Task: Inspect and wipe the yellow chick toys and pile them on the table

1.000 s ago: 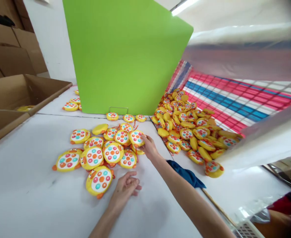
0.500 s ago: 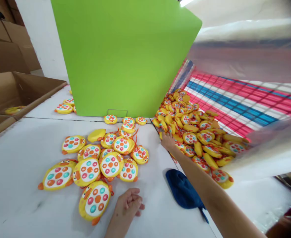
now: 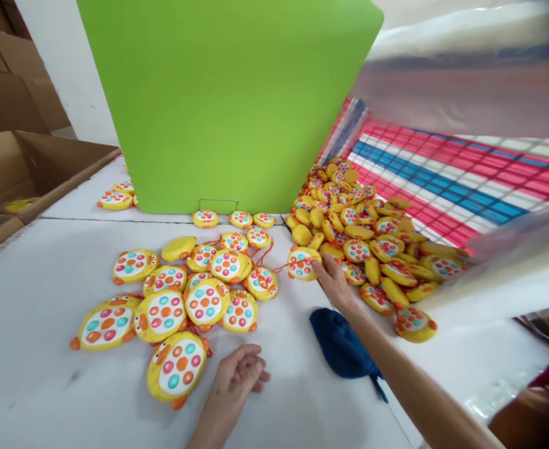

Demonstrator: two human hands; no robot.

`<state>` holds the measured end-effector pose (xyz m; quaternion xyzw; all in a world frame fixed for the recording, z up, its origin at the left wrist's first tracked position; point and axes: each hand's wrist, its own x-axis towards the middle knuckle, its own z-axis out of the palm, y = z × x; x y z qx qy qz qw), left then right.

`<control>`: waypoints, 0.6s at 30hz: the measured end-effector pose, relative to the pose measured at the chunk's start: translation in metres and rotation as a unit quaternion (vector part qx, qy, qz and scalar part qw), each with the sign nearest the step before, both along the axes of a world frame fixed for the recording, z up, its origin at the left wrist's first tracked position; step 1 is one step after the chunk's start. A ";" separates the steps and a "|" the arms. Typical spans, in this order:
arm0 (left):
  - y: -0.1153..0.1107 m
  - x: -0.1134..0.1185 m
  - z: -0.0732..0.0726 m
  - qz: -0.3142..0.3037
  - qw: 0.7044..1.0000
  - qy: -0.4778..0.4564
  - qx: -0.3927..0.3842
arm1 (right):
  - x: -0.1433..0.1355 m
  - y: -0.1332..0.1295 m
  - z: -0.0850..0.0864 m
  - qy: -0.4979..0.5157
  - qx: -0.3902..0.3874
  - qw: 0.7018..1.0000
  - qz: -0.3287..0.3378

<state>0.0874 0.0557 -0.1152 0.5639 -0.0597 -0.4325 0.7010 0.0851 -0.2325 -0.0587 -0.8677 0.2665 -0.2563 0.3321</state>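
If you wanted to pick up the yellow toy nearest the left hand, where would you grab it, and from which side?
I'd probably grip that toy by its rounded yellow rim, coming from the right, where the left hand is. That edge lies uncovered, while other toys crowd its far side. The buttons face up, so holding the rim should avoid pressing them.

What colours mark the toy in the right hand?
The duck toy is yellow and white, multicolour-dotted; head view.

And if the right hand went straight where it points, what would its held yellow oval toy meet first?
Probably the dotted yellow oval toy at the far right corner of the toy cluster, though the right hand might pass above; height is unclear.
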 end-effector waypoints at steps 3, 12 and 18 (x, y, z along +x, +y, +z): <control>0.001 -0.002 0.005 0.012 1.000 -0.007 0.004 | -0.037 0.051 -0.006 -0.012 0.137 0.988 0.076; 0.006 0.001 0.016 -0.086 0.993 -0.082 -0.018 | -0.078 0.129 -0.017 0.101 0.221 0.947 0.212; 0.009 -0.002 0.014 -0.153 0.984 -0.078 -0.044 | -0.085 0.138 -0.013 0.089 0.201 0.949 0.225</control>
